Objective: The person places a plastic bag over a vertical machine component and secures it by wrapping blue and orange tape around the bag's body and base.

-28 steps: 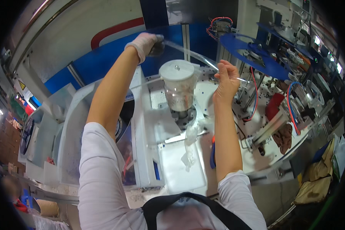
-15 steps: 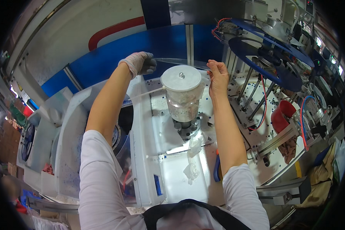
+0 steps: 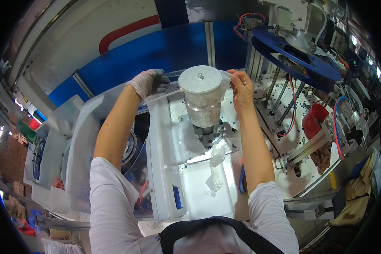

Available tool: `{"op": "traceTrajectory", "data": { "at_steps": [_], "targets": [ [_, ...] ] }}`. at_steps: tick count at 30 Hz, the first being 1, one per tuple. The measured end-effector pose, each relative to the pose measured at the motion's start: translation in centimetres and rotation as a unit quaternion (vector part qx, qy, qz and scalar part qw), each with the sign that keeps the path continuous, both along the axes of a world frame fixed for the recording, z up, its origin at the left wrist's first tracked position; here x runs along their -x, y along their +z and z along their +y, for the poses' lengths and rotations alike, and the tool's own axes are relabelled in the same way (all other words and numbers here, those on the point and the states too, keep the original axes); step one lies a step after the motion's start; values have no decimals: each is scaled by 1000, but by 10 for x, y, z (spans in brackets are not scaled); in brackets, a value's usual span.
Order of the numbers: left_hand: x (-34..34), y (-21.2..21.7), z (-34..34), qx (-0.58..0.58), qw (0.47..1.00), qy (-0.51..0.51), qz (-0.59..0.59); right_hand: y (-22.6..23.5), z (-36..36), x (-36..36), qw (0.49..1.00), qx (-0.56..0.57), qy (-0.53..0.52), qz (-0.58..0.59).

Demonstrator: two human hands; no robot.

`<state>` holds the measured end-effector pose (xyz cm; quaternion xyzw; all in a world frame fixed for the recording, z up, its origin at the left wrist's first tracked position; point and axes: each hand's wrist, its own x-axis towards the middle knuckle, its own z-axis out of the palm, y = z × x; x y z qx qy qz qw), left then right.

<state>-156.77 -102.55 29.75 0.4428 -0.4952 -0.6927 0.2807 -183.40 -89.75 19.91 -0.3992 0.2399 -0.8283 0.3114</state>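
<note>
Behind a canister [image 3: 203,110] with a round white lid [image 3: 199,80] and metal knob, a strip of clear film [image 3: 173,75] runs between my hands. The canister body looks silvery and glassy, and it stands upright on a dark mount. My left hand [image 3: 151,83], in a pale glove with grey fingertips, is closed on the film's left end, apart from the lid. Bare, my right hand [image 3: 242,88] pinches the film close to the lid's right side. A thin white rod [image 3: 163,95] sticks out from the canister toward the left.
Blue discs [image 3: 300,55] on metal posts stand at the right, near a red cup [image 3: 313,120] and red and blue hoses. Crumpled clear plastic [image 3: 216,182] lies on a white tray [image 3: 203,205] in front. A white bin [image 3: 82,161] is at the left.
Both hands have come lower and nearer the canister lid, and the film with them. At the right, the upper blue disc has dropped toward the lower one.
</note>
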Motion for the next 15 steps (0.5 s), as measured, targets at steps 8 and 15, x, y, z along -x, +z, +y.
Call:
{"op": "traceTrajectory", "data": {
  "at_steps": [8, 15],
  "targets": [
    [-6, -20, -2, -35, 995, -28, 87, 0, 16, 5, 998, -41, -38, 41],
    [-4, -25, -3, -10, 997, 8, 78, 17, -13, 13, 984, -161, 36, -73]
  ]
}}
